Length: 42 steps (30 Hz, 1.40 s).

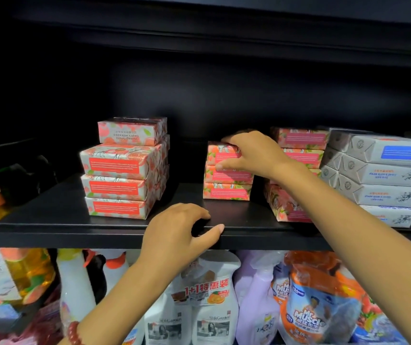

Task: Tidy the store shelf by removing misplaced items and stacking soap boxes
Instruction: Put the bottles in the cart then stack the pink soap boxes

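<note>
So the black shelf (pixel 50 220) had a dark back panel, and it was pretty dim up there. My right hand (pixel 254 155) was clamped on the top pomegranate soap box (pixel 220 151) of the middle three-high stack. My left hand (pixel 174 232) just rested on the shelf's front edge, fingers loosely curled, holding nothing. A taller pink stack (pixel 124 170) sat to the left, white soap boxes (pixel 378 175) to the right, and cleaner bottles (pixel 209 307) on the level below.
</note>
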Available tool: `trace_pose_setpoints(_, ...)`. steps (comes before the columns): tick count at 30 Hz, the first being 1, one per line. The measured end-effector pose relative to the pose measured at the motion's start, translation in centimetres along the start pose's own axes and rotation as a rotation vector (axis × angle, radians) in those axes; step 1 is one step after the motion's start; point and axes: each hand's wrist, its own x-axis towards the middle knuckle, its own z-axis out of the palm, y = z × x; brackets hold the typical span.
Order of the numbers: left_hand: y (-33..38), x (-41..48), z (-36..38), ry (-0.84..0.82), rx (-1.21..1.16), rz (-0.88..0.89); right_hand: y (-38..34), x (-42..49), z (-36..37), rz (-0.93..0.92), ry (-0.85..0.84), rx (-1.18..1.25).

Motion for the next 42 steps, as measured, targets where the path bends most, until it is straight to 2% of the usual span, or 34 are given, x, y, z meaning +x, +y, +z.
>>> trace_pose_setpoints(3,0.1,0.0,0.0,0.000,0.003,-0.017,-0.1,-1.5,-0.8,0.015,0.103,0.021)
trace_pose_setpoints(6,0.3,0.2,-0.2,-0.023,0.006,-0.035,0.4,-5.6,-2.4,0.000,0.306,0.209)
trace_pose_setpoints(8,0.5,0.5,-0.2,-0.031,0.009,-0.034,1.7,-8.8,-3.1,0.048,0.254,0.260)
trace_pose_setpoints(12,1.4,1.1,0.0,-0.024,0.045,-0.004,4.8,-12.9,-2.4,0.203,-0.004,0.175)
trace_pose_setpoints(15,2.3,1.5,0.4,-0.045,0.032,0.011,5.5,-14.0,-0.9,0.175,-0.092,0.062)
trace_pose_setpoints(19,3.1,1.8,0.9,-0.048,0.015,0.031,5.9,-14.6,-0.3,0.179,-0.038,0.048)
trace_pose_setpoints(27,3.3,2.2,0.9,-0.048,-0.003,0.050,5.9,-14.0,0.0,0.230,-0.115,0.000)
trace_pose_setpoints(29,3.9,2.7,0.4,0.013,-0.072,0.082,5.7,-14.0,0.1,0.246,-0.136,0.043)
trace_pose_setpoints(31,5.1,4.1,-0.3,0.144,-0.139,0.174,5.4,-14.1,0.4,0.244,-0.111,0.111)
trace_pose_setpoints(33,6.5,6.2,-0.8,0.265,-0.189,0.287,5.3,-14.6,0.6,0.242,-0.030,0.161)
trace_pose_setpoints(35,8.1,9.0,-1.1,0.303,-0.196,0.382,5.1,-15.6,0.4,0.267,0.073,0.213)
trace_pose_setpoints(37,9.9,11.9,-1.2,0.225,-0.157,0.382,5.0,-16.7,0.1,0.301,0.155,0.258)
trace_pose_setpoints(42,12.5,17.9,0.5,-0.129,0.052,0.215,5.3,-18.5,-0.5,0.306,0.242,0.250)
